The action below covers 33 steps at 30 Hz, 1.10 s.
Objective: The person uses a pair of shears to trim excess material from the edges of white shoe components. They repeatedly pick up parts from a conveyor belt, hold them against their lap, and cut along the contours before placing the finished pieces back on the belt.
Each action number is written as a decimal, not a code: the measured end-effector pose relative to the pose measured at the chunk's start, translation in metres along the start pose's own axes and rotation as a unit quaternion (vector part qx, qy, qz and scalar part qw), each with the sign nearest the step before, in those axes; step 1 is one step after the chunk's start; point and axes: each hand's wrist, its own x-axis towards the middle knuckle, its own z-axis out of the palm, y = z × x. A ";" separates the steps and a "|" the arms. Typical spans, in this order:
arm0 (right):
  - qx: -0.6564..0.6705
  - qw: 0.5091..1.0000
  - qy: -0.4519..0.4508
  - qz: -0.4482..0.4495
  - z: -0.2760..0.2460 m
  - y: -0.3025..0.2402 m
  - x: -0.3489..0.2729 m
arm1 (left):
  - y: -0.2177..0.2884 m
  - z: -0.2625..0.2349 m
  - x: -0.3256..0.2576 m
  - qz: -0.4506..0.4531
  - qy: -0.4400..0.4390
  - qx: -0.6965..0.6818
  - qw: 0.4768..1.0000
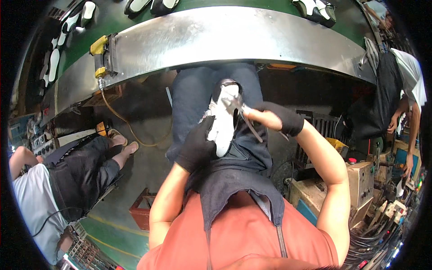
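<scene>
1. Shoe (223, 121), white with a dark toe end, lies sole-up on the person's lap, over the dark apron (234, 180) and the blue trousers, just below the edge of the steel surface.
2. Left hand (196, 146), in a black glove, is closed around the near end and side of the shoe, bracing it against the thigh.
3. Right hand (270, 118), in a black fingerless glove, is closed on the handles of metal pincers (238, 110); the tool's head meets the far part of the shoe's underside, near the dark toe.
4. Judged from this, the step in hand is pulling the upper over the bottom edge at the toe with the pincers while the other hand steadies the shoe.
5. The next move calls for a firm bite on the upper's edge, a pull toward the middle of the sole, and a steady left grip so the shoe does not twist on the lap. Whether the pincers already bite material cannot be told.
6. To the person's left a second person (58, 180) sits in a white top and dark trousers, well apart from the work.
7. Farther off, the curved steel surface (234, 38) carries a yellow tool (101, 56) with an orange hose at its near edge.
8. Beyond it, a green belt (117, 22) carries more shoes (150, 6) and loose soles.
</scene>
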 end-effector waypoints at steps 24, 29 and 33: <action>-0.083 0.959 0.260 -0.073 0.136 0.039 0.001 | -0.032 0.016 0.018 0.009 0.013 -0.077 0.997; 0.070 0.994 0.081 0.029 0.104 0.047 -0.011 | -0.063 0.066 0.057 -0.113 0.076 -0.285 0.949; -0.188 0.982 -0.001 -0.019 0.018 0.008 -0.023 | 0.014 0.038 0.067 -0.194 0.069 0.104 0.973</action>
